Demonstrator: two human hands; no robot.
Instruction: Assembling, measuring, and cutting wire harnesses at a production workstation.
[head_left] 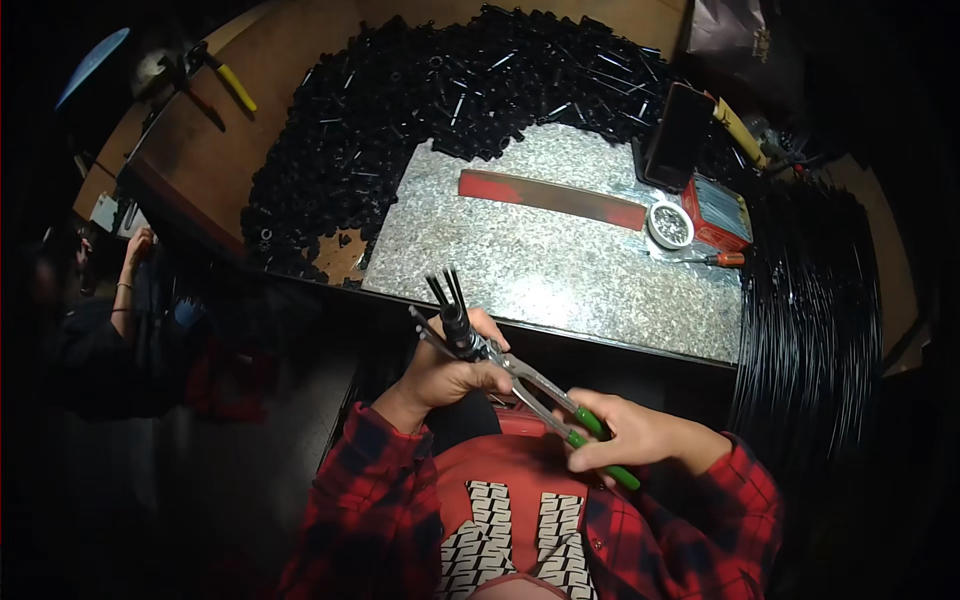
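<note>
In front of my body, my left hand (455,378) is closed around a black cylindrical part (456,325) with several thin dark prongs sticking up and away from me. My right hand (635,432) is wrapped around the green handles of a pair of pliers (540,388). The pliers' metal jaws reach to the lower end of the black part, beside my left fingers. Whether the jaws grip it is hidden by those fingers. Both hands are just off the near edge of a speckled stone slab (490,260).
A large heap of small black parts (470,85) fills the far side. On the slab lie a reddish bar (550,198), a white bowl (670,226), a red box (722,215) and an orange-handled screwdriver (728,259). A phone (680,137) stands behind; long black rods (810,290) hang right. Another person's arm (127,290) shows left.
</note>
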